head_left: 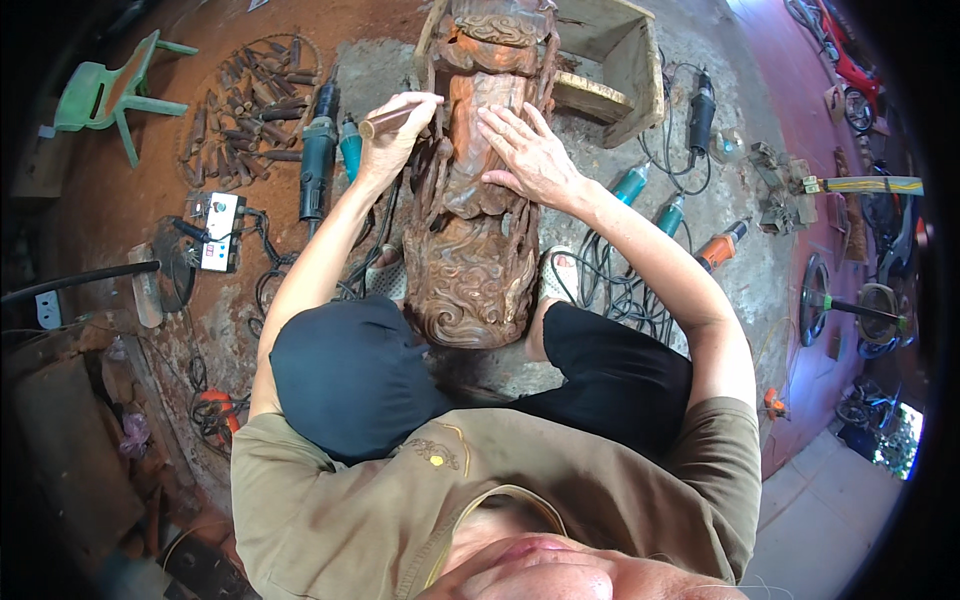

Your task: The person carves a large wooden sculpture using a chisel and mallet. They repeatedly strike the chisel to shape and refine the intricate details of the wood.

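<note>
A long carved wooden piece [470,265], brown with swirling relief, lies between my legs and stretches away from me. My left hand [395,145] is closed around the brown wooden handle of a carving chisel [376,127] at the carving's left edge. The handle's butt points left, and the blade is hidden. Spread over the smoother reddish middle of the carving is my right hand [535,160], its fingers stretched out and touching the wood.
Several wooden-handled tools [245,110] lie piled at far left, near a green plastic chair [120,95]. Green power tools [318,160] and tangled cables flank the carving. An orange power tool [722,245] sits at right. Behind the carving stands a wooden frame [640,75].
</note>
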`<action>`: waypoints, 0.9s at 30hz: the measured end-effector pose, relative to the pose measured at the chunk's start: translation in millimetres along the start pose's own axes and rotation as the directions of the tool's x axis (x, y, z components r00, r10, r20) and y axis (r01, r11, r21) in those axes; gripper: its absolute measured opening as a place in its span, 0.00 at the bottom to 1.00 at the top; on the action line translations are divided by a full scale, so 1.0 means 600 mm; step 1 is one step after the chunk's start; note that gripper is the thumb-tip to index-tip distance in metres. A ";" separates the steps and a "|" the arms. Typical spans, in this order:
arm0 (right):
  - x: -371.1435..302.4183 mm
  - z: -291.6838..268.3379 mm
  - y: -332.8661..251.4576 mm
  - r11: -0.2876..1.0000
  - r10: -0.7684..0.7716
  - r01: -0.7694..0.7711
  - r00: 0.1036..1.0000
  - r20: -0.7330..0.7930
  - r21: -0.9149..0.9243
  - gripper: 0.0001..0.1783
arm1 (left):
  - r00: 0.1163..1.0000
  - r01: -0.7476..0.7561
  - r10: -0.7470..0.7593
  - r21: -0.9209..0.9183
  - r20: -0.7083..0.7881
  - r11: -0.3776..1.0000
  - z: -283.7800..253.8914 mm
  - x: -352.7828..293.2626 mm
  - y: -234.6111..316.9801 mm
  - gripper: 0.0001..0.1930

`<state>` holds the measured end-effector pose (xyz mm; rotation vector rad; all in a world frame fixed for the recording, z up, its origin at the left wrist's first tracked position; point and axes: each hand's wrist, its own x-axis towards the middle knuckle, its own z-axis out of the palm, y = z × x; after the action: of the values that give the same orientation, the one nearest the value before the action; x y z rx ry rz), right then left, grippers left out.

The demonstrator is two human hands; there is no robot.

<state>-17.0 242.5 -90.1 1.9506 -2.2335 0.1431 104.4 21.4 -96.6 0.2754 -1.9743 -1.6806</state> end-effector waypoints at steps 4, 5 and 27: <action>0.000 0.002 0.005 1.000 -0.004 0.004 1.000 0.004 -0.021 0.44 | 0.994 0.043 -0.039 -0.038 0.105 0.998 -0.019 0.021 0.011 0.09; 0.002 0.004 0.002 1.000 -0.004 0.004 1.000 -0.002 -0.014 0.44 | 0.995 0.043 -0.040 -0.030 0.090 0.999 -0.020 0.032 0.010 0.09; -0.002 0.001 0.003 1.000 -0.014 0.013 1.000 -0.026 -0.011 0.43 | 1.000 0.016 -0.016 0.165 -0.005 0.986 -0.003 0.010 0.004 0.13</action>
<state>-18.5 244.1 -90.7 1.9464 -2.1999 0.1540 100.6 17.2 -92.5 0.3550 -2.1173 -1.5262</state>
